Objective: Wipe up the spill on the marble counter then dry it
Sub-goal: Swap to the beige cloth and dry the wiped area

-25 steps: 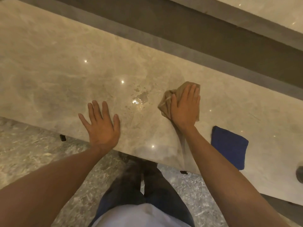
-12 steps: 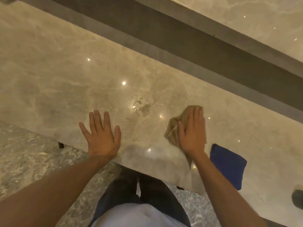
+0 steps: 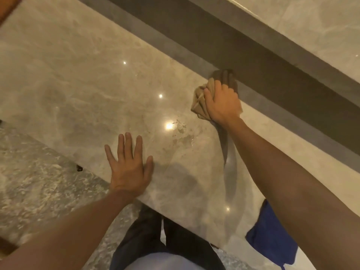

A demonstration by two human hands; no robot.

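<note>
Right hand (image 3: 221,103) bunched on tan cloth (image 3: 200,101) at spill's (image 3: 181,133) 1 o'clock; left hand (image 3: 129,168) splayed flat on counter (image 3: 68,78), probably bracing.

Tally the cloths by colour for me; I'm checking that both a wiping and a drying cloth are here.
Tan cloth, under the right hand: 1
Blue cloth, lying on the counter: 1
Total: 2

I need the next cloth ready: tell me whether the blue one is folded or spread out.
Cannot tell. The blue cloth lies on the marble counter, half hidden by the right forearm; no fold lines show.
</note>
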